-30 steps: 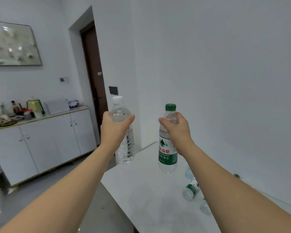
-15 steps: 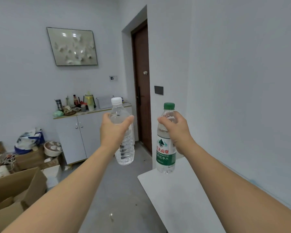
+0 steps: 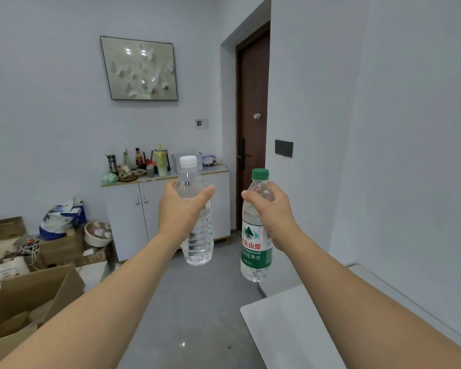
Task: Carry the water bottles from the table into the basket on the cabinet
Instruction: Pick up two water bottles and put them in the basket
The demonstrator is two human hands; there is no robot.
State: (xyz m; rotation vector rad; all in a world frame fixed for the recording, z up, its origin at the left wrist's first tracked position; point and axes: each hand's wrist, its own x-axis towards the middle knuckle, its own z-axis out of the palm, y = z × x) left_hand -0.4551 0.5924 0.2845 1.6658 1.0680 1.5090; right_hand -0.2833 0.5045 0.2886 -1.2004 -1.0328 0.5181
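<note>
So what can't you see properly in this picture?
- Head view: the basket on the cabinet is mostly hidden behind the white-capped bottle.
- The table is cut off by the bottom edge.
- The left hand covers its bottle's middle.
- The cabinet-top clutter is too small to identify.

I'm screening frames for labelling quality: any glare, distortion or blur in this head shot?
Head view: even, soft light; bright glare spots on the framed picture and a floor glint; wide-angle stretch enlarges the forearms at the edges; both bottles sharp, cabinet-top clutter too small to resolve.
</note>
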